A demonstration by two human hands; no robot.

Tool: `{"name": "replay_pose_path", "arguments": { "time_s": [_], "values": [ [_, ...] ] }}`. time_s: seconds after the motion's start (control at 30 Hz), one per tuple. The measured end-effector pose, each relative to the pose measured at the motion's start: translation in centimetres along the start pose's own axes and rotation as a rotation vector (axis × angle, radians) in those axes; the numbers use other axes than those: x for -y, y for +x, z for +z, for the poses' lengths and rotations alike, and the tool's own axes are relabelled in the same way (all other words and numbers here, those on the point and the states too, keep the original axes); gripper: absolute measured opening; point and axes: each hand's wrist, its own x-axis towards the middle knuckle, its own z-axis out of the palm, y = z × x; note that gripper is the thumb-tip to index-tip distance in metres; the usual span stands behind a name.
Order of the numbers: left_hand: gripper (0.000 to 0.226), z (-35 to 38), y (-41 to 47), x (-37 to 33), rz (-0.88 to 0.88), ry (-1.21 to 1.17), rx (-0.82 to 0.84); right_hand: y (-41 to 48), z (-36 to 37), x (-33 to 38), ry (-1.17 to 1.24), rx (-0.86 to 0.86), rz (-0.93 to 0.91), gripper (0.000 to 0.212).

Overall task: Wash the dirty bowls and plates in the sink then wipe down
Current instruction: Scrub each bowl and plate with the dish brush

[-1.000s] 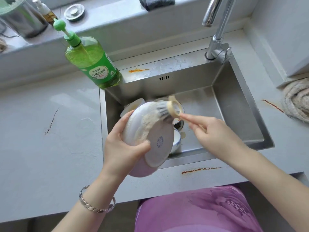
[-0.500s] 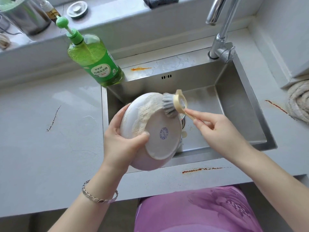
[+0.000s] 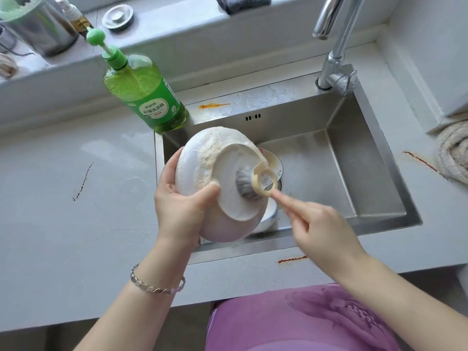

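Note:
My left hand (image 3: 177, 206) grips a white plate (image 3: 200, 160) by its rim, held tilted over the steel sink (image 3: 354, 173) with its foamy underside toward me. My right hand (image 3: 321, 229) holds the handle of a dish brush (image 3: 255, 181); its grey bristles press on the plate's base ring. Beneath the plate lie more dishes: a bowl with a blue rim (image 3: 269, 216) and a patterned dish (image 3: 274, 160), both mostly hidden.
A green dish-soap bottle (image 3: 147, 97) stands at the sink's back-left corner. The faucet (image 3: 334, 46) rises at the back right. A rolled cloth (image 3: 453, 153) lies on the right counter. A metal pot (image 3: 38, 26), a drain plug (image 3: 117, 16) and a dark cloth (image 3: 243, 3) sit on the ledge.
The brush has moved from the plate's upper edge down onto the middle of its base, covering the blue mark with foam. My left hand has turned the plate slightly.

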Motion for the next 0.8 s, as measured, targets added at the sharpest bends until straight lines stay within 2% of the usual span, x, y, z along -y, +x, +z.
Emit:
{"name": "replay_pose_path", "arguments": {
  "time_s": [0.07,0.13,0.23,0.4,0.5,0.57,0.6,0.67,0.8],
  "values": [
    [0.059,-0.1,-0.3,0.1,-0.009,0.017,0.035,1.5,-0.2,-0.6,0.005,-0.050,0.030,0.044],
    [0.059,0.0,-0.4,0.1,-0.021,0.008,0.052,1.3,-0.3,0.7,0.017,-0.082,-0.055,0.046],
    [0.059,-0.2,-0.4,0.0,-0.027,-0.027,0.044,-1.1,-0.1,2.0,0.059,0.042,-0.162,0.050],
    [0.059,-0.4,-0.7,0.3,-0.035,0.022,0.059,1.2,-0.4,-0.2,-0.033,-0.071,-0.039,0.049],
    [0.060,-0.5,-0.6,0.4,-0.046,0.008,0.054,-0.7,-0.1,1.7,0.019,0.044,-0.179,0.050],
    [0.061,-0.8,-0.6,0.5,-0.051,0.000,0.043,-0.6,-0.3,1.0,-0.028,0.038,-0.154,0.050],
    [0.061,-0.9,-0.6,0.5,-0.051,0.001,0.035,0.3,-0.4,0.1,-0.064,-0.008,-0.092,0.049],
    [0.061,-0.8,-0.6,0.7,-0.051,0.003,0.019,1.2,-0.3,-1.1,-0.100,0.007,-0.002,0.047],
    [0.060,-0.8,-0.2,0.7,-0.058,0.005,-0.029,-1.5,0.2,0.5,-0.010,0.152,-0.146,0.046]
  ]
}}
